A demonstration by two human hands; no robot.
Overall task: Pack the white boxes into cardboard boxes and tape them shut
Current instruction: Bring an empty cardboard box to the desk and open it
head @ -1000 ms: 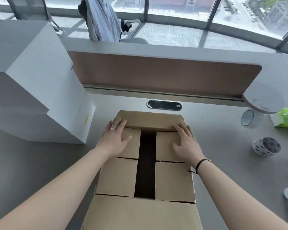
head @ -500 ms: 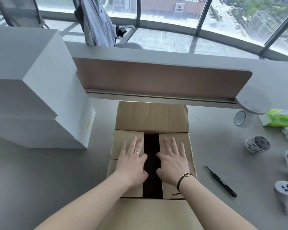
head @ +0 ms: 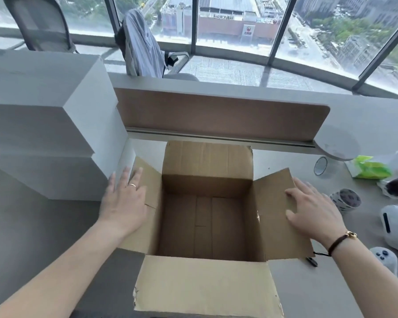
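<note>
An open cardboard box [head: 206,182] stands on the grey desk in front of me, all its flaps spread outward and nothing inside it. My left hand [head: 124,203] presses flat on the left flap, fingers straight. My right hand [head: 313,210] lies flat on the right flap, fingers spread. A stack of large white boxes [head: 44,125] sits at the left, its corner close to my left fingertips.
A brown desk divider [head: 216,113] runs behind the box. At the right lie a clear tape roll [head: 321,165], a patterned tape roll [head: 346,199], a green packet [head: 370,167], white controllers [head: 395,223] and a black pen [head: 311,261]. Office chairs stand beyond the divider.
My hands moved from the two inner flaps at the middle outward to the sides. The flaps went from folded shut to spread open, showing the box's inside.
</note>
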